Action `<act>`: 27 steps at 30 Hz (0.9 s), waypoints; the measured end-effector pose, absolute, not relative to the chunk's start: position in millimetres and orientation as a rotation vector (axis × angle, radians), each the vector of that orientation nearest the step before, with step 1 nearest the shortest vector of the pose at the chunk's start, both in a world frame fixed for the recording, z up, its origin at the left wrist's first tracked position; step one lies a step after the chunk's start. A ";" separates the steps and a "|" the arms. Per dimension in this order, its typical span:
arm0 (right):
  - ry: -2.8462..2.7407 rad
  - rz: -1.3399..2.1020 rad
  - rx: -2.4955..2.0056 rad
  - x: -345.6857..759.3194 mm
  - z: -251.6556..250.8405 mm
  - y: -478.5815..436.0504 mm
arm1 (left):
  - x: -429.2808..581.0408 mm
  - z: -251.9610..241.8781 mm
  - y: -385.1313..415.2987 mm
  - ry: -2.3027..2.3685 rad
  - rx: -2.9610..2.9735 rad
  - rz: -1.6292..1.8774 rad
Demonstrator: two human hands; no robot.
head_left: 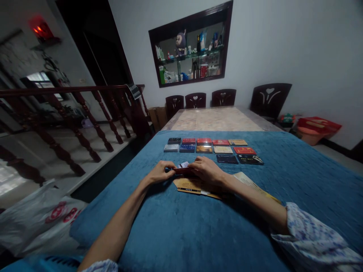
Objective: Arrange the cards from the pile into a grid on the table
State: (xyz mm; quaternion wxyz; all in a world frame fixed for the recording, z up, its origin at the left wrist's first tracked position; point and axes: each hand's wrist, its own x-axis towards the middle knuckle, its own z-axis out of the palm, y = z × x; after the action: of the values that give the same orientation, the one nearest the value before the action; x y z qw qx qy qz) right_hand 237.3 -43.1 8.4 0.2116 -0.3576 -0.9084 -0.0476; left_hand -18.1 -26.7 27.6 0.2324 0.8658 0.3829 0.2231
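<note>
My left hand (pixel 163 172) and my right hand (pixel 206 169) hold a dark red card (pixel 181 171) between them, gripping it at opposite ends. Just behind its upper edge, a whitish card (pixel 183 164) pokes up; whether it is held too I cannot tell. Under my right hand lies a tan printed paper piece (pixel 188 185), partly hidden by the hand. A pale, yellow-edged leaflet (pixel 249 181) rests beneath my right forearm. Beyond my hands, several small cards or card stacks are laid in rows, among them a dark blue one (pixel 227 159) and a black one (pixel 250 159).
A blue cloth (pixel 159 234) covers the near part of the marble-patterned table (pixel 210 119). Dark chairs (pixel 269 99) stand around the far end. To the left are a wooden railing (pixel 96 113) and a white plastic bag (pixel 34 223). Red and orange containers (pixel 312 128) sit on the right.
</note>
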 end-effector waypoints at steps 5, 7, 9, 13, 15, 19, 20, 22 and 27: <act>-2.500 -0.141 -1.189 233.1 7.6 -46.1 | -15.7 17.9 -22.5 1.117 2.419 0.684; -2.478 -0.134 -1.236 231.6 6.3 -46.4 | -14.5 15.0 -21.8 1.145 2.423 0.700; -2.459 -0.127 -1.241 230.8 4.8 -46.3 | -13.2 12.6 -21.8 1.160 2.424 0.714; -2.460 -0.133 -1.234 230.2 2.5 -45.7 | -10.4 7.7 -21.5 1.110 2.403 0.804; -2.472 -0.147 -1.249 230.1 1.8 -45.3 | -9.3 5.0 -20.9 1.078 2.377 0.862; -2.475 -0.149 -1.293 229.5 0.4 -45.0 | -8.1 0.6 -19.6 1.048 2.386 0.914; -2.478 -0.149 -1.295 229.3 0.1 -45.2 | -8.0 -0.1 -19.6 1.045 2.405 0.913; -2.486 -0.153 -1.298 228.6 -0.6 -45.7 | -7.8 -1.1 -20.1 1.050 2.449 0.910; -2.485 -0.163 -1.318 227.8 -1.1 -47.0 | -5.9 -1.5 -23.7 1.106 2.547 0.843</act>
State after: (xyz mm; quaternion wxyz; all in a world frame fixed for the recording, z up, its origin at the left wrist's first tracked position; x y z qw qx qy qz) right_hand 227.8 -47.0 -1.1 0.1610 -0.4617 -0.8704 -0.0570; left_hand -5.9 -23.7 -1.5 0.1199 0.8714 0.3783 0.2883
